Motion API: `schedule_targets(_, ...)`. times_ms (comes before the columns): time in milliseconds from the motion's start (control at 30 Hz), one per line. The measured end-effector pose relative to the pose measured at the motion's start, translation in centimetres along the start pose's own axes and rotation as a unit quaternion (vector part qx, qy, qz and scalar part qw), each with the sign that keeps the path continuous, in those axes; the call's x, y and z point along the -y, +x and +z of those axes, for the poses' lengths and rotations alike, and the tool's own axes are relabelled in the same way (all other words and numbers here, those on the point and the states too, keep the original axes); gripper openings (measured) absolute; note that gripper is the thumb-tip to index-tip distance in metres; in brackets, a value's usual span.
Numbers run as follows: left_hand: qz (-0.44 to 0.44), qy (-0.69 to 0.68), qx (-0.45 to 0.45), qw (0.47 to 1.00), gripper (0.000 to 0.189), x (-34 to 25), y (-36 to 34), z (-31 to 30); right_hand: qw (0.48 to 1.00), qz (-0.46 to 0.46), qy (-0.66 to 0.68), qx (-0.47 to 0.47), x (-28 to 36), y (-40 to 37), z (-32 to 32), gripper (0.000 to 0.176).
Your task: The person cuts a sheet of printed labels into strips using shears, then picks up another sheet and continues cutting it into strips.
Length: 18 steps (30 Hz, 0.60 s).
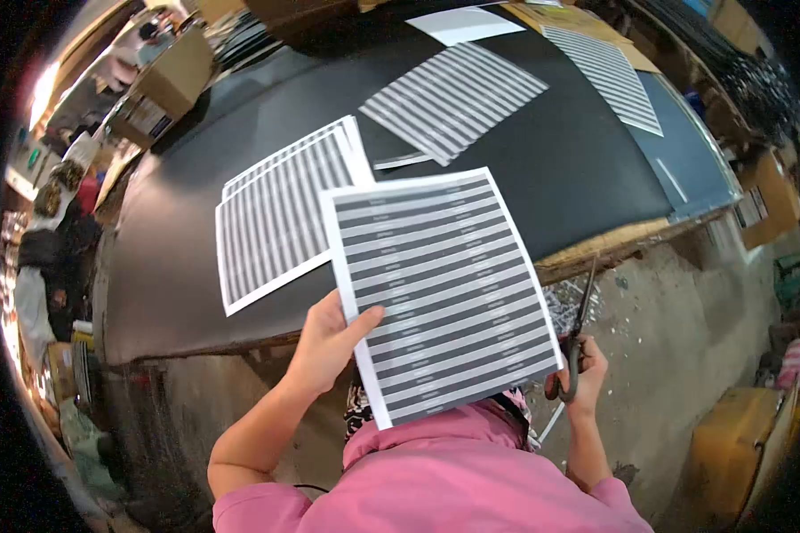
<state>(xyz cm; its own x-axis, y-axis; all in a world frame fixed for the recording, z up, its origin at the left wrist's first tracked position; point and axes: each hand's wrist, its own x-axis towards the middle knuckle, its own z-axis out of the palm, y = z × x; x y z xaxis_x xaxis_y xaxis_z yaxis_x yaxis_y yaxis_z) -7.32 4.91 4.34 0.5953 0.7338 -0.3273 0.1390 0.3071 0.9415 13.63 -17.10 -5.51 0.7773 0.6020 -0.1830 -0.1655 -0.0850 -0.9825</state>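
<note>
A striped sheet [444, 293] is held up right at the centre of the frame, its left edge pinched between the thumb and fingers of the left hand [322, 348]. Over at lower right, scissors [585, 311] are gripped by their handles in the right hand [587, 375], fingers curled round them, blades pointed upward. Whether the sheet's lower right corner is touched by the handles cannot be told.

Behind the raised sheet, part of the black table [173, 275] and its near edge are hidden, and a corner of the paper stack [280, 218], left of centre, is covered too. More striped strips [458, 98] are spread at upper centre, with a white sheet [465, 25] beyond them. Another striped page [606, 78] is laid at upper right.

The upper left is taken up by a cardboard box [176, 84]; another carton [729, 444] is seen at lower right. Paper scraps [609, 313] are scattered on the floor [658, 355], right of the sheet.
</note>
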Motion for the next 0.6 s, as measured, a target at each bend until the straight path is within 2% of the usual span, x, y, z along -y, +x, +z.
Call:
schedule_targets(33,0.000,0.002,-0.005,1.000,0.029,-0.1,0.1,-0.2,0.999,-0.007,-0.025,-0.018,-0.4,0.0,0.0,0.021)
schedule_targets(100,0.079,0.074,0.015,0.994,0.029,-1.0,0.7,-0.9,1.000,0.018,-0.002,-0.003,1.0,-0.6,0.3,0.024)
schedule_targets(133,0.116,0.098,-0.010,0.988,0.028,-1.7,1.3,-0.9,1.000,0.020,-0.004,-0.012,1.1,-0.6,0.2,0.024)
schedule_targets(167,0.079,0.116,-0.022,0.990,0.027,-3.4,1.8,-0.8,1.000,0.013,0.008,0.007,1.1,-0.7,0.0,0.026)
schedule_targets(233,0.075,0.184,-0.087,0.976,0.026,-3.9,4.7,-1.9,1.000,0.004,0.020,0.015,1.3,-1.0,-0.1,0.029)
schedule_targets(267,0.080,0.183,-0.073,0.977,0.026,-4.3,6.1,-1.5,0.999,0.012,0.010,0.038,1.4,-1.1,0.0,0.031)
schedule_targets(300,0.102,0.103,-0.033,0.989,0.027,-4.8,7.4,-0.9,0.998,0.019,0.000,0.059,1.5,-1.1,0.0,0.033)
schedule_targets(333,0.119,0.021,0.007,0.993,0.028,-5.2,8.6,-0.3,0.996,-0.018,-0.043,0.071,1.5,-1.2,0.0,0.037)
schedule_targets(367,0.121,0.020,0.021,0.992,0.028,-5.5,9.7,0.1,0.995,0.020,-0.033,0.087,1.9,-1.5,0.2,0.039)
schedule_targets(433,0.092,-0.002,0.077,0.993,0.030,-5.8,11.8,0.4,0.992,0.036,-0.030,0.113,3.0,-1.7,0.5,0.042)
schedule_targets(467,0.080,-0.015,0.107,0.991,0.031,-5.5,13.3,0.1,0.993,0.036,-0.031,0.105,3.2,-1.8,0.6,0.042)
schedule_targets(600,0.094,-0.048,0.136,0.985,0.031,-5.5,15.0,1.5,0.992,0.025,-0.029,0.121,4.2,-1.6,1.1,0.044)
